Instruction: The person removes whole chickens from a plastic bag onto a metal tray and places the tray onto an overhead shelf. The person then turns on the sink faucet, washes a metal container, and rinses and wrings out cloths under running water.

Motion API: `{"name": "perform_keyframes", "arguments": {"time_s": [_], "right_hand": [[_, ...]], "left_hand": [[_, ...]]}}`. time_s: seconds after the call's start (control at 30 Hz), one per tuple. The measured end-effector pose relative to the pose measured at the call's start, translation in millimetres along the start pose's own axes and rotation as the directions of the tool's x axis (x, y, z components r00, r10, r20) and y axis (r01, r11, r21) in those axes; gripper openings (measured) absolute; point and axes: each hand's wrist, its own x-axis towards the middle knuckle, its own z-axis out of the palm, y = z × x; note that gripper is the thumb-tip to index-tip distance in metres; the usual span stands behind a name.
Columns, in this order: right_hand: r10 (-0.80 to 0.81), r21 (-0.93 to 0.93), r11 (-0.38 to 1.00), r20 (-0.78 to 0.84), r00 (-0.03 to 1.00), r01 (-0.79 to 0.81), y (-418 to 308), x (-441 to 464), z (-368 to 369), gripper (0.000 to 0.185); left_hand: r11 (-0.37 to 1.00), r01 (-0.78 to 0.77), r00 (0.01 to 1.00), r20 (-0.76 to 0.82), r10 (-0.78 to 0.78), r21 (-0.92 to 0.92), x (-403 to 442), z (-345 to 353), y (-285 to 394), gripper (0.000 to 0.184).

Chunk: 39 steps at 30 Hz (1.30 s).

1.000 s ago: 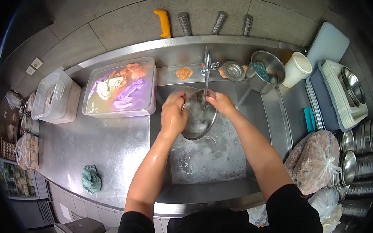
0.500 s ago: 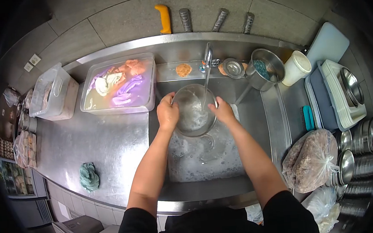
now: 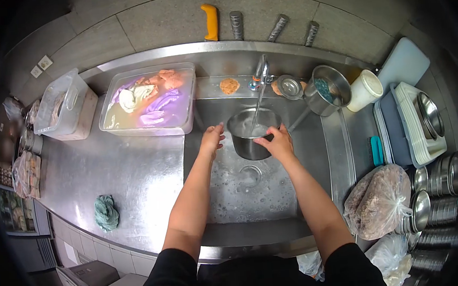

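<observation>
In the sink (image 3: 306,190) a round steel pot (image 3: 251,151) stands under the tap (image 3: 262,69), and a stream of water runs into it. My right hand (image 3: 278,141) grips the pot's near right rim, with the thumb over the edge. To the left of the pot, my left hand (image 3: 212,140) is apart from it, fingers loosely bent with nothing in them. Foamy water covers the sink floor, where the round drain (image 3: 250,176) shows just below the pot.
Left of the sink stands a clear tub (image 3: 189,111) of purple, white and orange cloths in cloudy water. A green cloth (image 3: 106,212) lies on the steel counter. A deeper pot (image 3: 337,101), a white container (image 3: 365,92) and a bagged item (image 3: 377,201) line the right side.
The pot has gone from tilted toward me to more upright, with water still running into it. My left hand has let go of its rim; my right hand still grips it.
</observation>
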Motion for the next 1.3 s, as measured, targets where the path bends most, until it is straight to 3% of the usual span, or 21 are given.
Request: {"name": "perform_keyframes", "arguments": {"time_s": [0.07, 0.1, 0.17, 0.2, 0.27, 0.4, 0.5, 0.63, 0.7, 0.77, 0.8, 0.83, 0.87, 0.9, 0.93, 0.97, 1.0, 1.03, 1.17, 1.23, 1.3], "right_hand": [[0.16, 0.191, 0.958, 0.27, 0.95, -0.216, 19, 23, 15, 0.061], [0.146, 0.196, 0.959, 0.279, 0.949, -0.206, 30, 23, 24, 0.061], [0.262, 0.67, 0.461, 0.524, 0.811, -0.582, 43, 10, 43, 0.079], [0.245, 0.669, 0.467, 0.53, 0.812, -0.578, 48, 5, 51, 0.079], [0.22, 0.66, -0.077, 0.742, 0.633, -0.747, 58, -11, 66, 0.098], [0.108, 0.678, -0.275, 0.726, 0.679, -0.681, 57, -44, 73, 0.111], [0.091, 0.707, -0.335, 0.682, 0.725, -0.623, 62, -73, 64, 0.111], [0.14, 0.713, -0.439, 0.656, 0.742, -0.547, 84, -107, 48, 0.109], [0.161, 0.731, -0.421, 0.642, 0.749, -0.536, 95, -115, 33, 0.104], [0.38, 0.784, -0.229, 0.618, 0.689, -0.577, 108, -117, 21, 0.101], [0.371, 0.82, -0.14, 0.563, 0.739, -0.555, 114, -116, 17, 0.082], [0.37, 0.822, -0.14, 0.56, 0.741, -0.552, 117, -109, 19, 0.082], [0.427, 0.83, 0.204, 0.402, 0.81, -0.519, 118, -98, 21, 0.07], [0.421, 0.726, 0.524, 0.234, 0.876, -0.446, 116, -86, 22, 0.058], [0.401, 0.604, 0.689, 0.141, 0.905, -0.4, 112, -71, 26, 0.042], [0.2, 0.384, 0.908, -0.043, 0.979, -0.168, 94, -60, 21, 0.044], [0.071, 0.104, 0.993, -0.155, 0.985, -0.055, 84, -48, 25, 0.046], [-0.009, 0.009, 1.0, -0.188, 0.982, 0.011, 63, -38, 20, 0.047], [-0.014, -0.092, 0.995, 0.1, 0.995, 0.023, 10, 21, -1, 0.057], [0.021, -0.19, 0.98, 0.37, 0.929, 0.054, -14, 50, -11, 0.065], [-0.001, -0.218, 0.968, 0.501, 0.866, 0.127, -22, 76, -18, 0.073]], "left_hand": [[0.995, -0.061, 0.998, -0.018, 0.063, 0.084, -1, -19, -13, 0.031], [0.978, -0.119, 0.992, -0.017, 0.123, 0.172, -1, -29, -22, 0.032], [0.963, -0.189, 0.978, -0.052, 0.202, 0.193, 3, -45, -42, 0.035], [0.969, -0.158, 0.984, -0.051, 0.17, 0.188, 0, -49, -46, 0.037], [0.945, -0.178, 0.983, -0.003, 0.186, 0.274, 2, -55, -62, 0.047], [0.992, -0.021, 0.995, 0.104, 0.008, 0.128, -4, -29, -54, 0.057], [0.992, -0.121, 0.982, 0.151, 0.115, 0.034, 0, 12, -34, 0.057], [0.986, -0.093, 0.908, 0.395, 0.141, -0.14, 15, 74, -7, 0.049], [0.987, -0.041, 0.874, 0.473, 0.11, -0.153, 27, 102, 5, 0.045], [0.987, 0.007, 0.834, 0.546, 0.081, -0.158, 26, 114, 13, 0.042], [0.983, -0.159, 0.817, 0.546, 0.184, -0.094, 21, 117, 17, 0.038], [0.946, -0.322, 0.783, 0.553, 0.284, -0.03, 17, 119, 22, 0.037], [0.873, -0.476, 0.744, 0.579, 0.333, 0.11, 21, 112, 21, 0.032], [0.872, -0.476, 0.745, 0.578, 0.332, 0.112, 10, 102, 28, 0.032], [0.765, -0.562, 0.779, 0.513, 0.361, 0.315, -3, 89, 34, 0.028], [0.619, -0.599, 0.797, 0.45, 0.402, 0.508, -14, 76, 36, 0.026], [0.614, -0.591, 0.806, 0.38, 0.453, 0.522, -19, 61, 31, 0.024], [0.61, -0.582, 0.809, 0.307, 0.502, 0.538, -24, 47, 26, 0.025], [0.538, -0.563, 0.814, 0.308, 0.493, 0.627, -55, 1, 20, 0.034], [0.245, -0.73, 0.62, 0.468, 0.629, 0.638, -58, -15, 12, 0.043], [0.204, -0.738, 0.597, 0.482, 0.641, 0.643, -62, -17, 15, 0.046]]}}
